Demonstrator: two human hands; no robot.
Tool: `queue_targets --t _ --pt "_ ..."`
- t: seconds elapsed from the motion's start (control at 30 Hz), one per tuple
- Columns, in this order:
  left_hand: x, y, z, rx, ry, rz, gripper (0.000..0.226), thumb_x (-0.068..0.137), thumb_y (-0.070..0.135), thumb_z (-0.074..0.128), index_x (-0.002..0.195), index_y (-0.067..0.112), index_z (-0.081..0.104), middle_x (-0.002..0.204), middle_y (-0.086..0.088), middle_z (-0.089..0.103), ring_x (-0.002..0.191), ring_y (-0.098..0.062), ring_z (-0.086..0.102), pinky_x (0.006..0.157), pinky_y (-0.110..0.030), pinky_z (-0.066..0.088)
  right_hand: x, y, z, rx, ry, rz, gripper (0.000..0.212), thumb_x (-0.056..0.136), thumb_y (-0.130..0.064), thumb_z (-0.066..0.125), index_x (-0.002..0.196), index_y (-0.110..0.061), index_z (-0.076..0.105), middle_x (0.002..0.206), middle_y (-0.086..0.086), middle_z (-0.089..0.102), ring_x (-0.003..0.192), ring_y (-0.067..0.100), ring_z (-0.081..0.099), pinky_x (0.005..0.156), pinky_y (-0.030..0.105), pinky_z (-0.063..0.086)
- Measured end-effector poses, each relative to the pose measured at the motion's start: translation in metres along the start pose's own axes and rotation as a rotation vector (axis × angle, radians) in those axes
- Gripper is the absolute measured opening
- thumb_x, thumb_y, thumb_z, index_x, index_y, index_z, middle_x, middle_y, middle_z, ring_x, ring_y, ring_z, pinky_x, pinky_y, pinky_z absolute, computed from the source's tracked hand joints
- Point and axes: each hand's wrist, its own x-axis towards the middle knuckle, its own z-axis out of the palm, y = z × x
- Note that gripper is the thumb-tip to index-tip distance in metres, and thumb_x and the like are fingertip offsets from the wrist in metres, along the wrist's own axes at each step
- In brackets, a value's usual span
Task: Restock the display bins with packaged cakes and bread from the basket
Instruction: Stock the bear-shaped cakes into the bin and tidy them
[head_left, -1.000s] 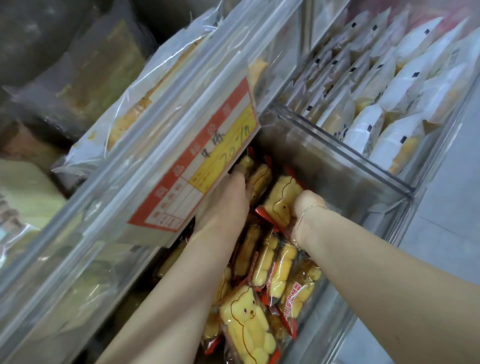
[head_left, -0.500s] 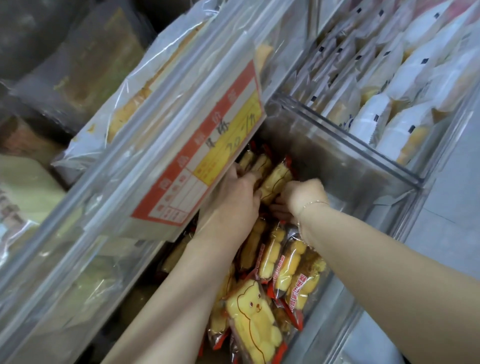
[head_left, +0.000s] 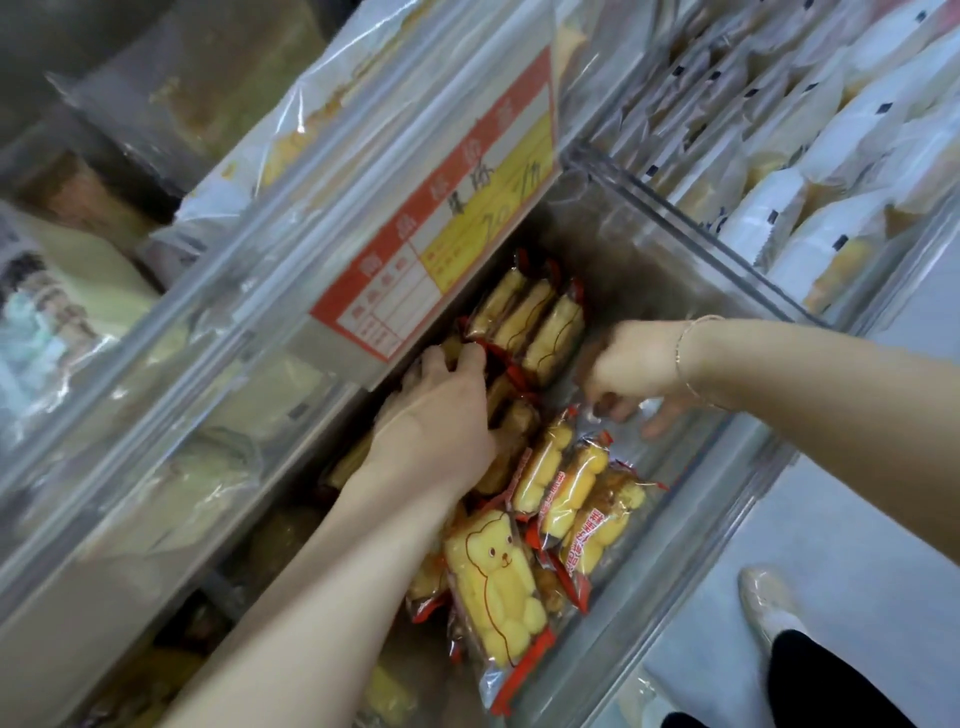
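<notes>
The left hand (head_left: 441, 415) is lying with fingers spread on the yellow bear-shaped cakes in clear wrappers with red ends (head_left: 524, 325) deep in the clear plastic bin (head_left: 691, 249). The right hand (head_left: 631, 371) is pinching the crinkly top of one standing wrapper (head_left: 597, 415) just below its fingers. That thin edge might be slipping, or the leaning row beside it might be tipping over.

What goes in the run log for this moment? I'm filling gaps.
stage: arranging bear cakes in clear bin | left hand: on packs | right hand: pinching wrapper
</notes>
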Motion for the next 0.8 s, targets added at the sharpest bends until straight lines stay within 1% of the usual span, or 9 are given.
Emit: queue_targets --t 0.17,0.27,0.33,0.43,0.5,0.57,0.63,0.7,0.8 --pt "-0.007 -0.003 -0.008 -0.004 -0.035 0.025 0.063 0.09 0.042 0.059 0.144 0.029 0.03 0.148 -0.005 0.03 0.129 -0.027 0.043 0.104 -0.044 0.042 -0.019 0.002 0.026 0.003 -0.071 -0.048 0.017 0.091 -0.011 0.053 0.107 -0.011 0.057 0.1 0.013 0.063 0.09 0.026 0.063 0.078 0.04 0.057" --pt "-0.033 -0.007 -0.015 -0.134 0.036 0.013 0.052 0.094 0.044 0.051 0.142 0.032 0.036 0.147 0.003 0.032 0.131 -0.022 0.041 0.109 -0.042 0.038 -0.034 -0.004 0.026 -0.28 0.149 -0.182 0.008 0.091 -0.015 0.05 0.095 -0.011 0.055 0.082 0.006 0.056 0.074 0.021 0.057 0.062 0.028 0.048" --pt "-0.056 -0.013 -0.018 -0.171 0.087 0.033 0.044 0.095 0.042 0.048 0.137 0.032 0.042 0.144 0.01 0.033 0.129 -0.016 0.042 0.109 -0.037 0.037 -0.047 -0.005 0.026 -0.31 0.302 -0.344 0.008 0.089 -0.014 0.049 0.095 -0.016 0.054 0.078 0.0 0.054 0.068 0.015 0.056 0.052 0.024 0.044" --pt "-0.089 -0.021 -0.011 -0.136 0.144 0.071 0.043 0.097 0.028 0.045 0.14 0.026 0.041 0.143 0.009 0.035 0.128 -0.012 0.041 0.109 -0.027 0.033 -0.073 -0.007 0.037 -0.279 0.183 -0.606 0.04 0.081 -0.011 0.053 0.114 -0.032 0.06 0.096 -0.009 0.06 0.08 0.007 0.061 0.069 0.023 0.054" --pt "-0.103 -0.023 -0.005 -0.109 0.173 0.061 0.053 0.094 0.017 0.045 0.146 0.023 0.033 0.15 0.005 0.027 0.135 -0.012 0.034 0.112 -0.025 0.03 -0.083 -0.006 0.055 -0.504 0.089 -0.771 0.049 0.078 -0.019 0.057 0.123 -0.038 0.054 0.109 -0.013 0.055 0.096 0.008 0.05 0.089 0.026 0.045" --pt "-0.109 -0.024 0.0 -0.094 0.19 0.037 0.061 0.091 0.012 0.047 0.148 0.022 0.028 0.155 0.003 0.02 0.14 -0.014 0.029 0.113 -0.027 0.03 -0.081 -0.003 0.076 -0.707 0.104 -0.829 0.054 0.077 -0.027 0.059 0.129 -0.033 0.046 0.115 -0.009 0.051 0.099 0.011 0.035 0.094 0.034 0.031" --pt "-0.109 -0.026 0.002 -0.078 0.218 0.025 0.055 0.088 0.015 0.055 0.14 0.022 0.039 0.145 0.004 0.034 0.132 -0.012 0.036 0.105 -0.023 0.036 -0.079 -0.001 0.092 -0.716 0.136 -0.806 0.049 0.077 -0.028 0.061 0.125 -0.027 0.048 0.111 -0.006 0.048 0.099 0.013 0.033 0.09 0.034 0.028" --pt "-0.107 -0.027 -0.001 -0.07 0.228 -0.008 0.036 0.083 0.022 0.063 0.116 0.025 0.049 0.116 0.009 0.044 0.112 -0.011 0.043 0.089 -0.019 0.034 -0.078 -0.001 0.1 -0.629 0.128 -0.795 0.034 0.077 -0.026 0.064 0.11 -0.026 0.054 0.098 -0.006 0.041 0.096 0.014 0.034 0.083 0.03 0.029" --pt "-0.107 -0.03 -0.007 -0.068 0.218 -0.031 0.024 0.082 0.024 0.065 0.093 0.03 0.045 0.093 0.014 0.041 0.096 -0.01 0.042 0.102 -0.028 0.028 -0.083 -0.002 0.088 -0.385 -0.022 -0.695 0.029 0.071 -0.023 0.075 0.086 -0.029 0.051 0.092 -0.008 0.039 0.092 0.015 0.044 0.074 0.028 0.043"
